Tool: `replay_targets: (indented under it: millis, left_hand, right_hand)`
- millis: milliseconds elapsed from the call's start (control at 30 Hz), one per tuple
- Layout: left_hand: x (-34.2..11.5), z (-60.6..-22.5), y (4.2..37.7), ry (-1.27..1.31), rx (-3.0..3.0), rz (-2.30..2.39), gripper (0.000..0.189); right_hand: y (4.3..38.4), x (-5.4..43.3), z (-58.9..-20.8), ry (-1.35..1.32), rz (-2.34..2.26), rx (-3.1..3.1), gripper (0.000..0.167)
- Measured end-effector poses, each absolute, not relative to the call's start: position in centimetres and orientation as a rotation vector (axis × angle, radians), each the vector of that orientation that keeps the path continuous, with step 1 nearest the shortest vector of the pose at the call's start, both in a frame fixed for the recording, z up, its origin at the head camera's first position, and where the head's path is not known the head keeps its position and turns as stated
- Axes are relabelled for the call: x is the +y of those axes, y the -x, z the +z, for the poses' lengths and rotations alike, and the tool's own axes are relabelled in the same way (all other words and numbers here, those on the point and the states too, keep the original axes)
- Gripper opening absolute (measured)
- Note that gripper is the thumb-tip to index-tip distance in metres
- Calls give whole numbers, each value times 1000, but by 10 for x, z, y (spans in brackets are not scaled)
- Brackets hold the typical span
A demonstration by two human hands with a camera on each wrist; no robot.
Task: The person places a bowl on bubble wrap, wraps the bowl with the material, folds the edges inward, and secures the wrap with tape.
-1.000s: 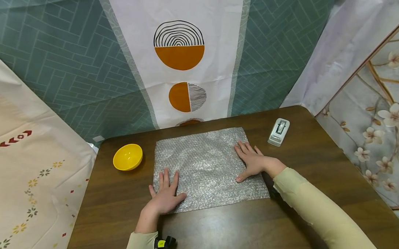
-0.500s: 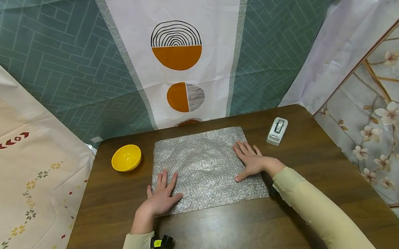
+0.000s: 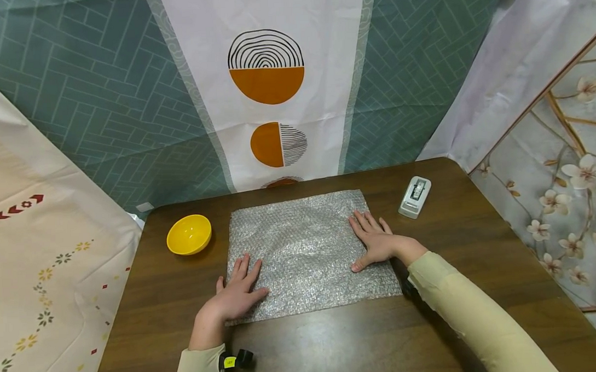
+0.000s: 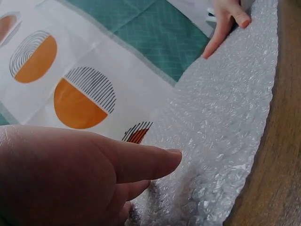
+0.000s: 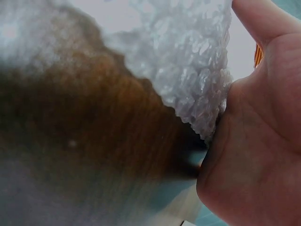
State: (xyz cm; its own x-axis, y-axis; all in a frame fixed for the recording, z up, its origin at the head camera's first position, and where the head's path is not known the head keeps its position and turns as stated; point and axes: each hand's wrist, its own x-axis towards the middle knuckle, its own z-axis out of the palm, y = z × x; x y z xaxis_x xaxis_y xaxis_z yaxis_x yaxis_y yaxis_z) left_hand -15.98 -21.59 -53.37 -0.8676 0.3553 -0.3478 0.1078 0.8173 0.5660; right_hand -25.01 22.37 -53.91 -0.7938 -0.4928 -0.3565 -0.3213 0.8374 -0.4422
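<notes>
A sheet of bubble wrap (image 3: 305, 251) lies spread flat on the brown wooden table (image 3: 333, 343). On its front left part rests my left hand (image 3: 235, 295), fingers spread and fairly straight. My right hand (image 3: 376, 241) presses on the sheet's right edge, its fingers fanned toward the back. The left wrist view shows my left thumb (image 4: 146, 162) stretched over the bubble wrap (image 4: 221, 122), with the right hand far off at the top. In the right wrist view, the palm (image 5: 268, 127) stands close beside the sheet's corner (image 5: 197, 108). Neither hand grips anything.
A yellow bowl (image 3: 189, 234) stands left of the sheet. At the back right lies a white and grey device (image 3: 415, 196) with a slot in its top. Patterned cloths hang behind the table (image 3: 210, 203) and at both sides.
My left hand has slid a little left and toward the front over the bubble wrap, its fingers still spread. The right hand has stayed in place on the sheet.
</notes>
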Motion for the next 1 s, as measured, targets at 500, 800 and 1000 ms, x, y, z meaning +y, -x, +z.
replay_targets:
  millis: [500,800,1000]
  left_hand:
    - [-219,-539,161,-363,2572,749,99]
    - [-217,-537,161,-352,2566,755,101]
    - [-218,-536,160,-348,2563,761,102]
  right_hand:
    - [249,224,-538,619,-519,2547,149]
    - [249,224,-539,616,-527,2551,149]
    - [249,224,-540,618,-522,2552,148]
